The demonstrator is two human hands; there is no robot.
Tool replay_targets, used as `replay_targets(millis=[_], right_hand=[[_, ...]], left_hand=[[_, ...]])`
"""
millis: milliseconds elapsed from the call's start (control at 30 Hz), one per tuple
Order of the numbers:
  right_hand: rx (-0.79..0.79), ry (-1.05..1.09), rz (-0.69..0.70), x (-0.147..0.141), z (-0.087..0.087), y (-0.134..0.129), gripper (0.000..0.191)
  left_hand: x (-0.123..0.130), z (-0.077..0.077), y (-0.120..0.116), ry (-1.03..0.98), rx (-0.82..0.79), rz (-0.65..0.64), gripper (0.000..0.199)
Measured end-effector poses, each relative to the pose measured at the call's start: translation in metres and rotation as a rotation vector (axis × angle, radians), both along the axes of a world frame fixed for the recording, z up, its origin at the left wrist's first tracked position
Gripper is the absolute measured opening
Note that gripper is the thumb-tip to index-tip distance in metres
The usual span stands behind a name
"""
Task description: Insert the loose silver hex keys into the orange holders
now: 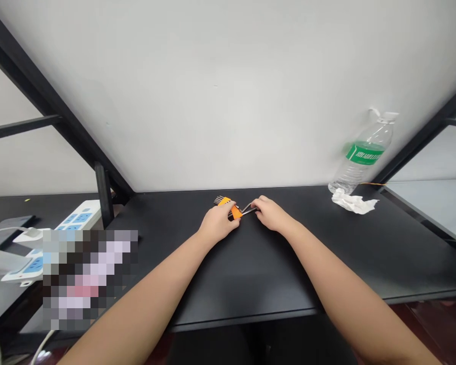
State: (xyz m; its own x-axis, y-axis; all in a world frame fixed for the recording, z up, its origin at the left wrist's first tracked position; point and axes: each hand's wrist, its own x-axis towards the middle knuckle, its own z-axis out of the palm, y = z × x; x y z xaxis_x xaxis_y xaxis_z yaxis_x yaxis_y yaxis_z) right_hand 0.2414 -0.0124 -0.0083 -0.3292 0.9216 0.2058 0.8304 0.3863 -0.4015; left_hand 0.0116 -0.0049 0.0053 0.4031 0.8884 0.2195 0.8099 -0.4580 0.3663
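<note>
My left hand (219, 221) is closed around an orange holder (236, 212) near the back of the black table. Several thin metal hex keys (219, 199) stick out of the holder on its far left side. Just to the right, my right hand (268, 211) pinches a larger hex key (248, 209), whose bent metal part reaches toward the holder's right end. Whether that key touches the holder or sits in it, I cannot tell. My fingers hide part of both things.
A clear plastic bottle (365, 157) with a green label stands at the back right, with a crumpled tissue (354, 202) before it. White power strips (79, 220) with cables lie at the left, beside a blurred-out patch. Black frame bars (104, 195) flank the black table (251, 274).
</note>
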Motion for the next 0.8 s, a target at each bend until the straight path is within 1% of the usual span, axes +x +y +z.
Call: replay_targets(millis=[100,200,267,367,433,567,633,667,700,733,800], right_hand=[[0.07,0.061,0.015,-0.004,-0.006,0.006,0.037],[0.12,0.051,-0.051,-0.006,-0.01,0.011,0.042],[0.124,-0.01,-0.099,-0.007,-0.011,0.013,0.039],[0.084,-0.086,-0.107,-0.01,-0.006,0.012,0.029],[0.05,-0.097,-0.091,-0.012,-0.001,0.008,0.026],[-0.011,-0.115,-0.053,-0.012,0.013,-0.005,0.018],[-0.021,-0.017,-0.052,-0.013,0.02,-0.011,0.011],[-0.036,0.088,-0.066,-0.014,0.023,-0.013,0.008],[-0.067,0.22,-0.081,-0.016,0.026,-0.015,0.009],[-0.123,0.359,-0.089,-0.018,0.028,-0.016,0.014],[-0.289,0.602,-0.082,-0.024,0.031,-0.017,0.028]], left_hand=[[0.0,0.0,0.001,-0.039,-0.013,-0.008,0.058],[0.0,0.001,0.0,-0.086,-0.028,0.022,0.061],[0.001,0.001,0.0,-0.104,-0.03,0.025,0.058],[0.001,0.0,0.001,-0.115,-0.02,0.01,0.053],[-0.001,-0.001,0.002,-0.111,-0.002,-0.004,0.052],[-0.004,-0.003,0.004,-0.097,0.067,-0.074,0.052],[-0.004,-0.003,0.003,-0.095,0.108,-0.127,0.052],[-0.003,-0.002,0.002,-0.09,0.13,-0.154,0.052],[-0.003,0.0,0.001,-0.079,0.151,-0.184,0.051],[-0.001,0.001,-0.001,-0.064,0.168,-0.212,0.049],[0.001,0.005,-0.005,-0.032,0.195,-0.256,0.042]])
